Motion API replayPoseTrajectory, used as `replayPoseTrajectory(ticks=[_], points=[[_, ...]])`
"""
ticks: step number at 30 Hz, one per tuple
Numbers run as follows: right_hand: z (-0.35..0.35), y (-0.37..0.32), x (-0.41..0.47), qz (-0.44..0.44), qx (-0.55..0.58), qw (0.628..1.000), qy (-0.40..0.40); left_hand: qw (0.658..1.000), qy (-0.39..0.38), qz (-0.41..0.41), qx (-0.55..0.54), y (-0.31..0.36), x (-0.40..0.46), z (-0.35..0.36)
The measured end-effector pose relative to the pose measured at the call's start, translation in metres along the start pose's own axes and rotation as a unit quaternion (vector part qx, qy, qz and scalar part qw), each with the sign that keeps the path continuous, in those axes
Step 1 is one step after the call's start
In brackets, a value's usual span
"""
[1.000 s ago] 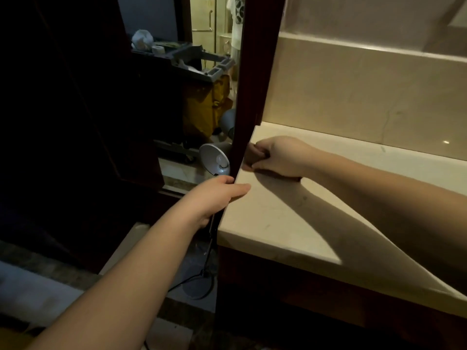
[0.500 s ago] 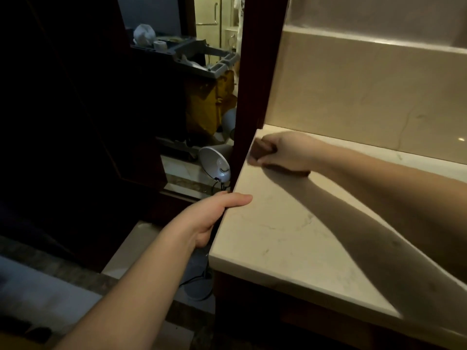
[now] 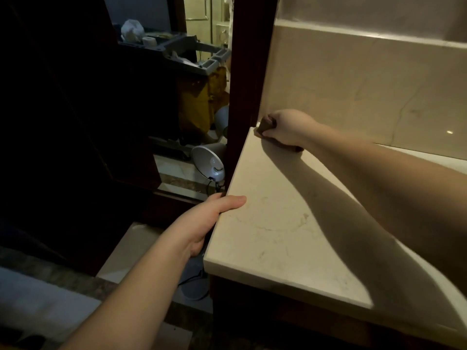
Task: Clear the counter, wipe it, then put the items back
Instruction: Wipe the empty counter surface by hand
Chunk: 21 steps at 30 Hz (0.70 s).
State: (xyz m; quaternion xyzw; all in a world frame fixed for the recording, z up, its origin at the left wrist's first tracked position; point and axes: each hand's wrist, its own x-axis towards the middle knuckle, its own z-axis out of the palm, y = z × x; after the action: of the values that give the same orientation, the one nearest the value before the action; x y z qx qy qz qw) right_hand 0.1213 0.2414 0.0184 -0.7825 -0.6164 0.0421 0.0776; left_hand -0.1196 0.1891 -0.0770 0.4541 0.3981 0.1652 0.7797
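Observation:
The beige marble counter point(image 3: 273, 238) fills the right half of the view with nothing standing on it. My right hand point(image 3: 285, 128) is a fist at the counter's back left corner, against the wall. It grips a dark cloth point(image 3: 265, 122) that is pressed on the marble and mostly hidden under the fingers. My left hand point(image 3: 209, 218) holds the counter's left edge, with the thumb lying on top and the fingers out of sight below the edge.
A white desk lamp point(image 3: 208, 162) stands on the floor left of the counter, with its round base point(image 3: 194, 291) and cord beside the cabinet. Behind it is a cleaning cart point(image 3: 192, 54) with a yellow bag point(image 3: 202, 102). A dark wooden post point(image 3: 250, 84) borders the marble backsplash point(image 3: 353, 84).
My right hand has slid the cloth along the left side of the counter back into the corner by the wall. My left hand has stayed on the counter's edge.

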Motion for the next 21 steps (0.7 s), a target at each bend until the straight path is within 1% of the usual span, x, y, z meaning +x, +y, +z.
replayPoseTrajectory(ticks=[2, 4, 9, 11, 16, 18, 21], points=[[0.005, -0.011, 0.006, -0.005, 0.030, 0.999, 0.028, 1.000, 0.005, 0.006, 0.002, -0.001, -0.002, 0.001], [0.011, -0.015, 0.011, 0.005, 0.049, 0.998, 0.031, 1.000, 0.003, 0.007, 0.007, -0.002, -0.002, 0.001], [0.002, 0.019, 0.005, 0.077, -0.003, 0.996, 0.035, 1.000, -0.001, 0.008, 0.012, 0.000, -0.001, -0.001], [0.000, 0.032, 0.001, 0.102, 0.000, 0.994, 0.033, 1.000, 0.003, 0.013, 0.016, 0.000, -0.002, 0.001], [0.012, 0.004, 0.012, 0.061, 0.031, 0.996, 0.056, 1.000, 0.005, 0.015, 0.022, 0.001, -0.002, 0.001], [0.013, -0.007, 0.017, 0.051, 0.017, 0.997, 0.055, 1.000, 0.006, 0.012, 0.024, 0.002, -0.001, 0.002], [0.010, -0.006, 0.023, 0.070, -0.017, 0.996, 0.051, 1.000, 0.000, 0.006, 0.022, 0.003, -0.001, 0.002]])
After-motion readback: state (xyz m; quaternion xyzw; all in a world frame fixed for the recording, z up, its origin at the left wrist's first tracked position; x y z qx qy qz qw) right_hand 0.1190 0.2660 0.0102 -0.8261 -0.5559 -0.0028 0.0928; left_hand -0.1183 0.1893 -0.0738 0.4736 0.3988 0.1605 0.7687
